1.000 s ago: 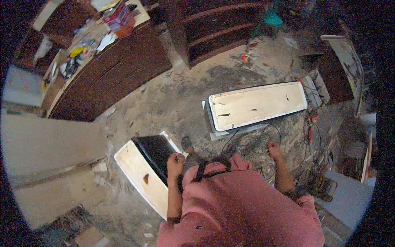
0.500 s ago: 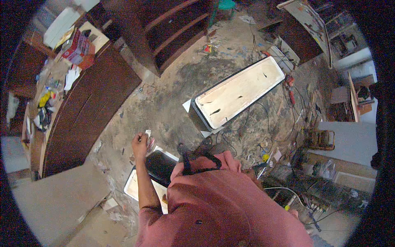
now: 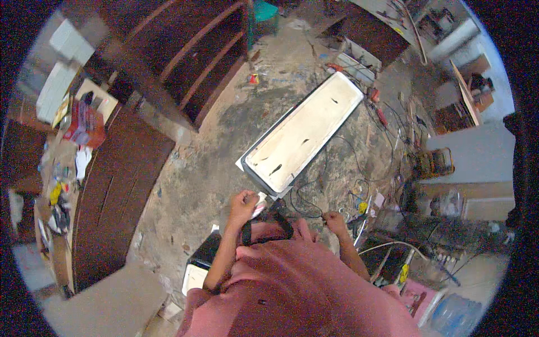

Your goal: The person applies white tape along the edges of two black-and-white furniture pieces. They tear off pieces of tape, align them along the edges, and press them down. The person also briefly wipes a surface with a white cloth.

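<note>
My left hand (image 3: 242, 206) is closed around a small white piece with some red on it (image 3: 259, 204), blurred, perhaps a packet. It is just short of the near end of a long cream-topped panel (image 3: 306, 135) with dark sides and a pale rim, lying slantwise on the floor. My right hand (image 3: 336, 223) is closed, low and to the right of my left hand. A thin black cable (image 3: 307, 213) reaches its fingertips; whether they grip it I cannot tell. Beside my left forearm is another dark piece with a cream face (image 3: 194, 279), partly hidden by my arm.
Dark brown cabinets (image 3: 120, 185) stand on the left, one topped with a red box (image 3: 84, 126) and clutter. A dark shelf unit (image 3: 210, 67) is at the back. Cables and a red power tool (image 3: 382, 117) lie right of the panel. A blue water bottle (image 3: 456, 315) is at lower right.
My left hand has moved rightward with the white piece, toward the long panel's near end. My right hand has come into view. The whole scene has shifted and turned slightly.
</note>
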`<state>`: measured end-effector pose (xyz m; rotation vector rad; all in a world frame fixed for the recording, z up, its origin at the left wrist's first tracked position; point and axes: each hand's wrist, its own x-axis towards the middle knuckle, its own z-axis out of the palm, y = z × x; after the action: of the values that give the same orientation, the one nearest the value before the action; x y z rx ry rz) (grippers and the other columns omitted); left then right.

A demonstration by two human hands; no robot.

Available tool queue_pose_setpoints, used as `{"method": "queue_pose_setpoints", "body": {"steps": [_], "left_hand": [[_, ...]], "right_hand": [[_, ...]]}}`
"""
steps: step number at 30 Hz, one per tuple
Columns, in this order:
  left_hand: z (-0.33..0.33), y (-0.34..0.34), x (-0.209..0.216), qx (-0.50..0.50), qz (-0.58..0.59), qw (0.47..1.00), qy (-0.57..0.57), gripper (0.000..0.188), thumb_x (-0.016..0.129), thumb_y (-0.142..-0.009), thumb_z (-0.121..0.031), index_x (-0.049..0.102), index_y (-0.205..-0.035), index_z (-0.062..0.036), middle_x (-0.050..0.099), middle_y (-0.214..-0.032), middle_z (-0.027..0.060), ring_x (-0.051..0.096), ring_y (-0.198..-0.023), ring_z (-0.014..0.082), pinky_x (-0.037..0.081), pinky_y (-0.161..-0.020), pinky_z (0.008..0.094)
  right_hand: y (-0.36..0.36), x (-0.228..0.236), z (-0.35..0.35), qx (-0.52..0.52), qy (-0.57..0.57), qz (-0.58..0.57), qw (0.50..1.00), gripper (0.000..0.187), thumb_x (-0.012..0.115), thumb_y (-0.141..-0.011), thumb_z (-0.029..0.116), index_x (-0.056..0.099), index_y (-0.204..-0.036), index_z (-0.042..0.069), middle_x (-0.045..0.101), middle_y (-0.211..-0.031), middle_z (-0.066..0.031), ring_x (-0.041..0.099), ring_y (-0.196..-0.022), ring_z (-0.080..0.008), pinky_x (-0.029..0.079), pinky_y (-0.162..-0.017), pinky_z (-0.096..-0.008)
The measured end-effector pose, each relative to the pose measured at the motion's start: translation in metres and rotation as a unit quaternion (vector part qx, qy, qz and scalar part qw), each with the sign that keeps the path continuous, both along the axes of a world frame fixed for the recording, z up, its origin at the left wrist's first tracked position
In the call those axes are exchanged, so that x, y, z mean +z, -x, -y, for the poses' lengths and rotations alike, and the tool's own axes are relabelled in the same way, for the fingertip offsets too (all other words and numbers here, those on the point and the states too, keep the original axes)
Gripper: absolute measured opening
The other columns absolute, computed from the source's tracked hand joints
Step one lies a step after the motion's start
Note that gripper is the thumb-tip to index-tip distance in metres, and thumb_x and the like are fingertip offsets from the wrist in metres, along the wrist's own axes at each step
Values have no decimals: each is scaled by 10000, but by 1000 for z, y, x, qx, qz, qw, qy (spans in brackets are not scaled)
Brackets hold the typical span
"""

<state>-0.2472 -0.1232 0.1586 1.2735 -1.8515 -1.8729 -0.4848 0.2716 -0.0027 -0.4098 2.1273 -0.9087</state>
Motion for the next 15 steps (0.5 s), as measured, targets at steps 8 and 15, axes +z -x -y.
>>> {"method": "queue_pose_setpoints", "body": {"steps": [8,15], "left_hand": [[49,27,6,-292,10,955,60,272,707,-878,-261,719,-982,-10,716,-860,81,651,-852,141,521,-765,327],[121,47,24,-484,-7,871,86,306,720,-865,-271,704,-1034,-16,727,-973,128,679,-903,198,522,-833,346]], "right_hand": [[-34,144,136,-28,-18,-166,986,302,662,-916,346,725,-981,58,727,-869,-82,673,-800,-182,538,-729,-371],[-147,149,245,-168,158,-29,973,304,659,-950,332,706,-1071,57,724,-940,-66,659,-850,-187,536,-779,-391]]}}
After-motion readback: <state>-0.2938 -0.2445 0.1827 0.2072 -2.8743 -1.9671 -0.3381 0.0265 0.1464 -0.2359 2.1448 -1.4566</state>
